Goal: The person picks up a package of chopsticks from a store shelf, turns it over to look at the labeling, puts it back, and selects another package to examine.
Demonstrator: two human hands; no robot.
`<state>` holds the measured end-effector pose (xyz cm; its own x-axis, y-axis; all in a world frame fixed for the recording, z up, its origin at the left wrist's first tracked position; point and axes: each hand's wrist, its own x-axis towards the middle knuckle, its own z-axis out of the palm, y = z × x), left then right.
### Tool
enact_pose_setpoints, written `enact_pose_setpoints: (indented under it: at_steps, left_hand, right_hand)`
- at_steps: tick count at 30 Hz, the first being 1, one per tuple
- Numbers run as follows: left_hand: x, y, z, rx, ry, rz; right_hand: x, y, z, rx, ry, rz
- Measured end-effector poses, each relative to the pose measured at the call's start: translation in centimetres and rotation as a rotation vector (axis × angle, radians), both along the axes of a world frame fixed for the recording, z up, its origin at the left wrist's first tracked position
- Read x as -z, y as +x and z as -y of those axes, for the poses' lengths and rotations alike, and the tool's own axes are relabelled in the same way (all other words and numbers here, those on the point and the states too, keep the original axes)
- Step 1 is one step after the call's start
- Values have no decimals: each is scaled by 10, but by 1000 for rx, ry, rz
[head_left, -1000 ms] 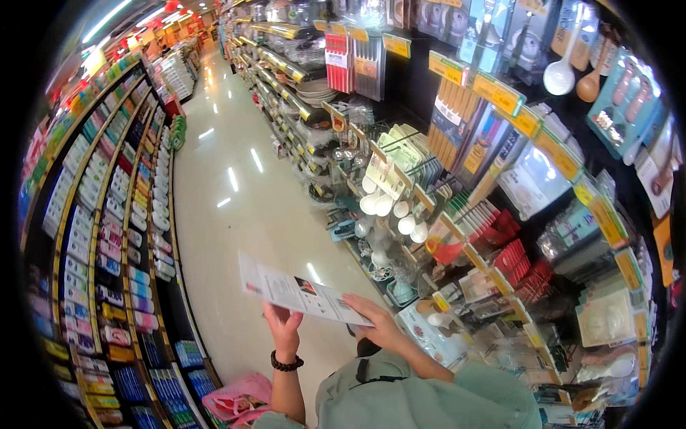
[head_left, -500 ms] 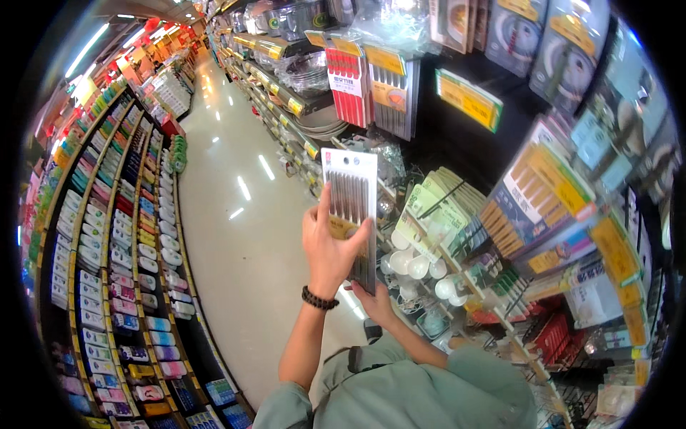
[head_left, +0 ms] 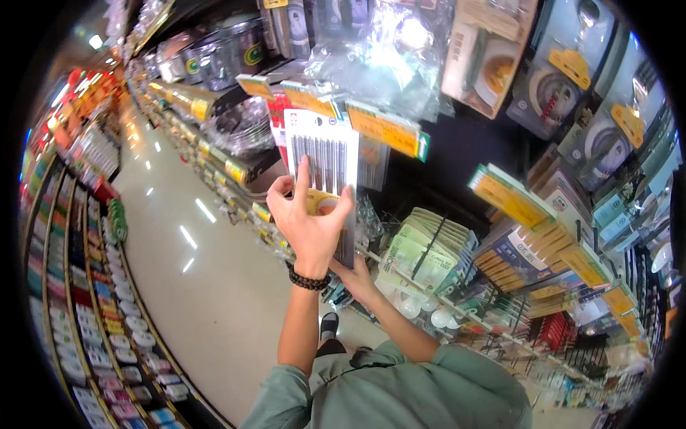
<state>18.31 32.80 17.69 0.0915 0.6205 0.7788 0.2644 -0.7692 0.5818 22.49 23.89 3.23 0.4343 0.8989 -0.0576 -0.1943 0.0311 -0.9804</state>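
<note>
1. Fingers [head_left: 304, 187] of the left hand [head_left: 312, 227] spread across the front of a flat white card pack of long dark utensils [head_left: 325, 154], pressing it upright; the right hand [head_left: 355, 277] grips its lower edge from beneath, fingers mostly hidden.
2. The pack is raised before the shelving, just under the orange price tags [head_left: 386, 130].
3. Green packets [head_left: 421, 250] and white ladles [head_left: 421, 309] fill the racks to the right; a shiny aisle floor [head_left: 193, 286] runs left.
4. Handling it well likely means keeping the card flat and supporting both ends so it neither bends nor slips.
</note>
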Motion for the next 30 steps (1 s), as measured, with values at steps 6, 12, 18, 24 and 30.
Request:
enact_pose_setpoints:
  at_steps: [6, 12, 18, 24, 30]
  left_hand:
    - [-16, 4, -23, 155, 54, 37]
    - [-7, 22, -54, 298, 52, -1]
    - [-3, 51, -57, 367, 61, 117]
    - [15, 91, -69, 414, 105, 292]
    - [24, 121, -66, 327, 253, 231]
  right_hand:
    - [-14, 4, -26, 149, 166, 119]
    - [5, -3, -48, 360, 138, 78]
    - [-5, -2, -40, 481, 170, -212]
    - [-24, -10, -3, 545, 277, -240]
    - [-14, -27, 60, 712, 256, -231]
